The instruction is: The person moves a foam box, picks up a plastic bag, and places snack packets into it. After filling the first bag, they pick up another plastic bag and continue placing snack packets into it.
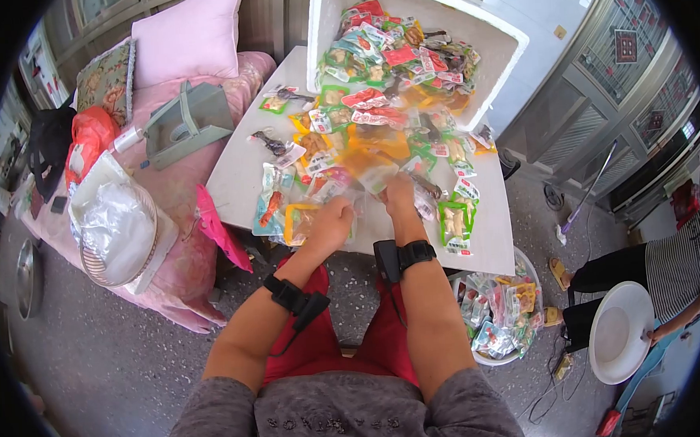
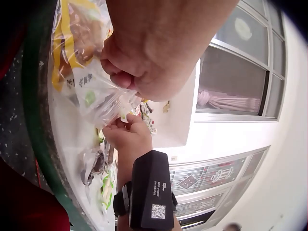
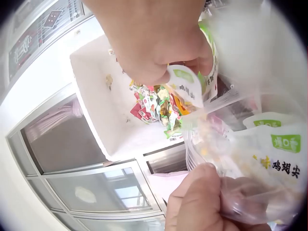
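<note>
Curled fingers of my left hand (image 1: 333, 223) grip the edge of a clear plastic bag (image 2: 103, 103), which holds packets with yellow and white printing. My right hand (image 1: 400, 196) is just beside it, pinching a small packet with a white and green label (image 3: 185, 84) at the bag's gathered opening. In the right wrist view, the left hand (image 3: 202, 197) holds the bag from below, and packets with green labels (image 3: 284, 144) show through the film. Which parts of the bag the right fingers touch is partly hidden.
Many colourful packets (image 1: 314, 145) lie across the white table (image 1: 237, 185). A tipped foam box (image 1: 507, 52) spills more at the back. A tub of packets (image 1: 497, 314) stands at the lower right, near a person holding a white basin (image 1: 621, 331). Left is a pink-covered bed (image 1: 186, 267).
</note>
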The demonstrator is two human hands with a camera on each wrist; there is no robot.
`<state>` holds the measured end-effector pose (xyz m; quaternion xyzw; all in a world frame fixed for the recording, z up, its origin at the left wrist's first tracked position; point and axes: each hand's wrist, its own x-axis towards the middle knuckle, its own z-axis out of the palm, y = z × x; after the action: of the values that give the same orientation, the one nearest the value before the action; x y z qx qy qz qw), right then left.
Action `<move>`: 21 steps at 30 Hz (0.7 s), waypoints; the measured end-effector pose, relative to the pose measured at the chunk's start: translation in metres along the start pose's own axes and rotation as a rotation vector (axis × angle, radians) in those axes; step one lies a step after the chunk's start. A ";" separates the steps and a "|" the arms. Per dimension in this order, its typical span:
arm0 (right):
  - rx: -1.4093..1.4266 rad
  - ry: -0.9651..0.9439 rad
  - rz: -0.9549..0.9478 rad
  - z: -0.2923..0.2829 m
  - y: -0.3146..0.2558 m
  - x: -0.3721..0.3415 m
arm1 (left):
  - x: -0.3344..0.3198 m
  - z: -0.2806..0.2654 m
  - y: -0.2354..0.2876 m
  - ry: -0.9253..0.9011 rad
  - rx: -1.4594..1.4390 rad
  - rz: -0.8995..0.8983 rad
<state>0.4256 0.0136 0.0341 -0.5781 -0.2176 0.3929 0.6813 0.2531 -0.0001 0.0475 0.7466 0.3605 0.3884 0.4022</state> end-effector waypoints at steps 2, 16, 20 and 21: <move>0.141 -0.023 -0.114 0.000 0.000 -0.005 | 0.000 0.000 0.000 -0.006 0.005 -0.008; 0.422 -0.240 -0.039 -0.061 -0.057 -0.093 | 0.002 0.002 -0.005 0.055 0.040 0.006; 0.389 -0.277 0.057 -0.067 -0.038 -0.108 | 0.002 0.000 0.001 0.042 0.058 -0.019; 0.394 -0.300 0.064 -0.064 -0.032 -0.108 | 0.001 0.000 0.002 0.041 0.062 -0.003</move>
<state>0.4187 -0.1114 0.0668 -0.3759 -0.2169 0.5305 0.7282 0.2537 0.0005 0.0497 0.7501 0.3814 0.3915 0.3721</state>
